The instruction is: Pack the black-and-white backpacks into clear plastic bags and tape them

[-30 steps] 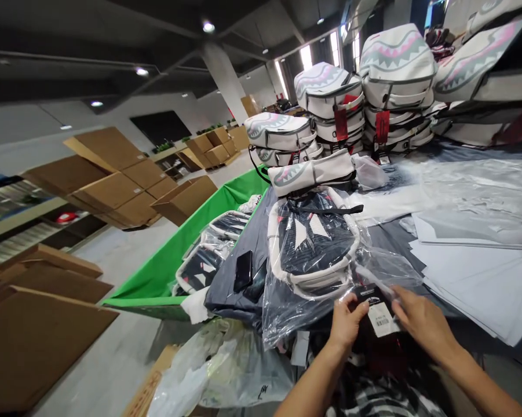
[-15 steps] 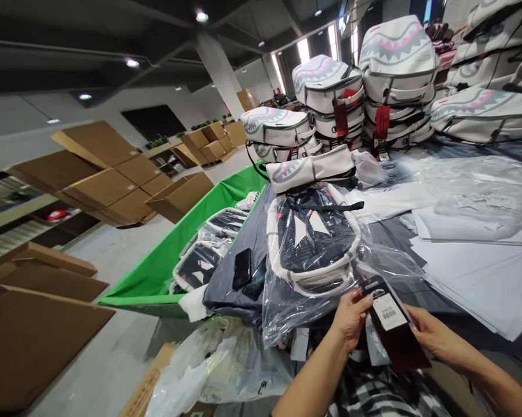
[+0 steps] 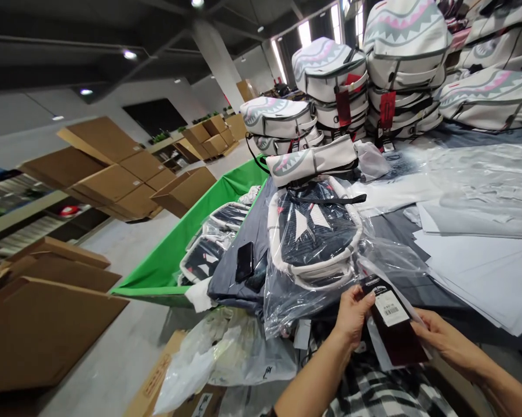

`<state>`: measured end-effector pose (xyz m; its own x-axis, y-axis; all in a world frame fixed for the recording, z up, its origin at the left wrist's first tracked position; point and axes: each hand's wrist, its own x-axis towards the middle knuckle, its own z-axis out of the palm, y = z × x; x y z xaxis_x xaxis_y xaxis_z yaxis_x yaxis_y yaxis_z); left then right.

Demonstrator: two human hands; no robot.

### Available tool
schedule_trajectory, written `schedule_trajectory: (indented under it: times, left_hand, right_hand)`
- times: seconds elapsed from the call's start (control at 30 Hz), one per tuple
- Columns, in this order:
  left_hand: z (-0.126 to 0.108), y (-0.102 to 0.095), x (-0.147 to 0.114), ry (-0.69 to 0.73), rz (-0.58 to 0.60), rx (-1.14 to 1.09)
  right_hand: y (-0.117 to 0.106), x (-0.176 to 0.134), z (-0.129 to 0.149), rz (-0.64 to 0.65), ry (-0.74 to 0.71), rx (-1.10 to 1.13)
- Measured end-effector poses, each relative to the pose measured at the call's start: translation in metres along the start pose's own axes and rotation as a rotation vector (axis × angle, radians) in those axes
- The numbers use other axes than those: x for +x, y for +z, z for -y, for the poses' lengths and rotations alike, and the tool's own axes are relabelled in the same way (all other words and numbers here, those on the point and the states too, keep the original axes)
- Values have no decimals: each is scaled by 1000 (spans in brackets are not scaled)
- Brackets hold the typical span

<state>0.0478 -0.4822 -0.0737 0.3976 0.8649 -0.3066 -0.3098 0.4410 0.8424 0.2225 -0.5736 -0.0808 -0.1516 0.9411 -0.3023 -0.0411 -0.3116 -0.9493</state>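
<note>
Low at the right of centre, my left hand (image 3: pixel 354 311) pinches the upper left edge of a dark hang tag (image 3: pixel 400 343) with a white barcode label (image 3: pixel 390 307). My right hand (image 3: pixel 442 336) grips the opposite side, thumb on top and fingers partly hidden beneath. A translucent plastic sleeve (image 3: pixel 378 350) shows along both edges of the tag; I cannot tell whether the tag is inside it or on it. Just beyond lies a backpack (image 3: pixel 315 229), black and white, in a clear plastic bag (image 3: pixel 293 307), its straps side up.
Left of the bagged backpack are a black phone (image 3: pixel 244 262) and a green bin (image 3: pixel 156 272) holding more bagged backpacks. Stacked white backpacks (image 3: pixel 339 75) with shark-mouth prints stand behind. Paper sheets (image 3: pixel 482 272) lie at right, cardboard boxes (image 3: pixel 47 330) at left.
The tag has straightened between my hands, and the translucent sleeve now shows on both its sides. My right hand has shifted slightly along its edge. The view has tilted down a little.
</note>
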Motion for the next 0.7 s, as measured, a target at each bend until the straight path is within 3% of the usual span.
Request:
schedule_trajectory:
  times: [0.07, 0.2, 0.3, 0.37, 0.4, 0.5, 0.6, 0.7]
  left_hand:
    - [7, -3, 6, 27, -42, 101]
    - [25, -14, 14, 79, -73, 348]
    - [26, -22, 8, -33, 89, 548]
    - [18, -26, 1, 0, 181, 797]
    - [11, -27, -2, 101, 189, 940]
    - [-17, -19, 0, 605, 277, 1294]
    - [-40, 6, 21, 1046, 726, 1599]
    - [-49, 27, 46, 1296, 1152, 1840]
  right_hand:
    - [-5, -2, -4, -46, 34, -14]
    - [-10, 2, -14, -275, 22, -218]
    - [-4, 10, -22, -434, -70, -433]
    - [1, 13, -30, -602, -134, -569]
    - [2, 13, -33, -657, -159, -634]
    - [4, 9, -42, -707, -285, -853]
    - [9, 1, -48, -793, -595, -1083]
    - [21, -14, -49, -822, -846, -1215]
